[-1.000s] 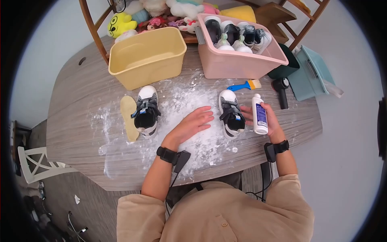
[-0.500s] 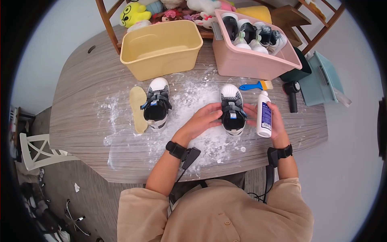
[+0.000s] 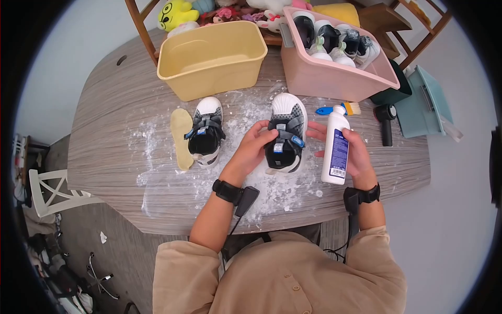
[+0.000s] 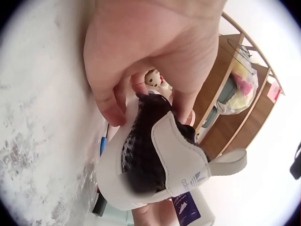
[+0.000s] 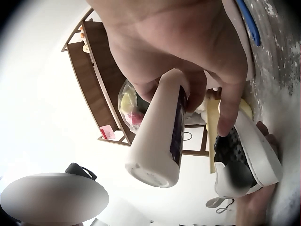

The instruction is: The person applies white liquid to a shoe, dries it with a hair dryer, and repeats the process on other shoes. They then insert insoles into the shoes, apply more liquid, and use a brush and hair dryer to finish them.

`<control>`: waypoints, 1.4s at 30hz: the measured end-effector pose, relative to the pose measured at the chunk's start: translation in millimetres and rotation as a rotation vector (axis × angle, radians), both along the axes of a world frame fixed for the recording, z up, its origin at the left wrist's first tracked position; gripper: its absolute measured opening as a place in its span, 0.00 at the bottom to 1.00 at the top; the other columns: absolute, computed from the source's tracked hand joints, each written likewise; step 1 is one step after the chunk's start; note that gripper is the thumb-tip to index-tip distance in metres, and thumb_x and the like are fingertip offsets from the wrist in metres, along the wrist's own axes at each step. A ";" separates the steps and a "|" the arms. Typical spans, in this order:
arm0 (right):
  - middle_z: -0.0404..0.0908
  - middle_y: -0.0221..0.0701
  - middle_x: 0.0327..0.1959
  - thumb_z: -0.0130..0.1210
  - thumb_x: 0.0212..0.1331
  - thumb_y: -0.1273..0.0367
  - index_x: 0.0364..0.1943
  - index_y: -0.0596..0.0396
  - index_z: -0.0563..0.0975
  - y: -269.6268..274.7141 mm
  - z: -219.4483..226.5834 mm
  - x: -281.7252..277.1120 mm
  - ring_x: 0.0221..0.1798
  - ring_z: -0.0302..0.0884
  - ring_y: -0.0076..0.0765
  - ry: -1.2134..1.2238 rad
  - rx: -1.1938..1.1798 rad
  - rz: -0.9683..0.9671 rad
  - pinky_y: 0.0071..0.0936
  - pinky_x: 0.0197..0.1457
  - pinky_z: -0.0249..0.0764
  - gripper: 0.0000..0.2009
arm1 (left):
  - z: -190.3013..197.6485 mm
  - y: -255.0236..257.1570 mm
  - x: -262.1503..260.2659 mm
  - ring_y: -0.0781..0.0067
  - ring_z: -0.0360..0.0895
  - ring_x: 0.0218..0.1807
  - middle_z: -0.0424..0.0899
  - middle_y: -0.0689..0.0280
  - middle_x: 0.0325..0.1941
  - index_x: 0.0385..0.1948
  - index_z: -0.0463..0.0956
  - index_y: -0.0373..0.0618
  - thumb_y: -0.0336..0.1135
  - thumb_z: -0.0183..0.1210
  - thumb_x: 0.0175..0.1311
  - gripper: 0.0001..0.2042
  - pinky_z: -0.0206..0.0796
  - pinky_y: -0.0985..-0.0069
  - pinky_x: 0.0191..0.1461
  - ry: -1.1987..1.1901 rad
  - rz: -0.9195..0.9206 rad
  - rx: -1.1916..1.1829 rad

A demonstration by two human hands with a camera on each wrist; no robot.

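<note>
My left hand (image 3: 250,153) grips the left side of a black-and-white sneaker (image 3: 287,135), thumb over its opening. In the left wrist view the sneaker's white heel (image 4: 181,162) and pull tab face the camera. My right hand (image 3: 358,154) holds a white bottle (image 3: 336,149) with a purple label, tilted, against its palm side. Some right fingers reach toward the sneaker; in the right wrist view one fingertip (image 5: 225,128) is at its upper edge. The matching sneaker (image 3: 207,131) stands to the left, beside a beige insole (image 3: 181,140).
White powder (image 3: 246,118) is spread over the wooden table. A yellow bin (image 3: 219,78) and a pink bin (image 3: 340,86) with several shoes stand at the back. A blue-handled brush (image 3: 325,111) and a black handheld device (image 3: 386,125) lie right, near a teal bin (image 3: 418,107).
My left hand has moved right from the powdered tabletop and taken hold of the right-hand sneaker, which now appears larger and shifted left. My right hand keeps the bottle, now nearer the camera.
</note>
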State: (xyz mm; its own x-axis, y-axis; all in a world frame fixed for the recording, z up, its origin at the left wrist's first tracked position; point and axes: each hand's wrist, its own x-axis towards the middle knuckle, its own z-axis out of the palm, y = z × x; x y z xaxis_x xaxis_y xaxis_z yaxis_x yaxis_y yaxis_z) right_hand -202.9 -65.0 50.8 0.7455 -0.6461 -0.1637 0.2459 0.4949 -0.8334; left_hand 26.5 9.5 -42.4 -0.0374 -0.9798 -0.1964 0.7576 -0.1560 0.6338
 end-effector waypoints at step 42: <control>0.78 0.45 0.44 0.53 0.63 0.61 0.66 0.55 0.55 -19.6 -57.1 -7.0 0.40 0.80 0.37 -0.348 -0.121 -0.124 0.30 0.42 0.78 0.31 | -6.8 0.9 0.1 0.55 0.80 0.48 0.78 0.47 0.49 0.64 0.52 0.36 0.35 0.56 0.62 0.30 0.75 0.65 0.50 -0.106 -0.120 0.012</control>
State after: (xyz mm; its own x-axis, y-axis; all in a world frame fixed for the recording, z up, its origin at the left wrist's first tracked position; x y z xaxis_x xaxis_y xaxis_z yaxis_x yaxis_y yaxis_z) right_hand -209.9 -84.6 -6.2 0.6578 -0.7343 0.1680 0.5760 0.3466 -0.7403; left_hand 26.6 10.4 -49.2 -0.1321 -0.9672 -0.2171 0.6620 -0.2492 0.7069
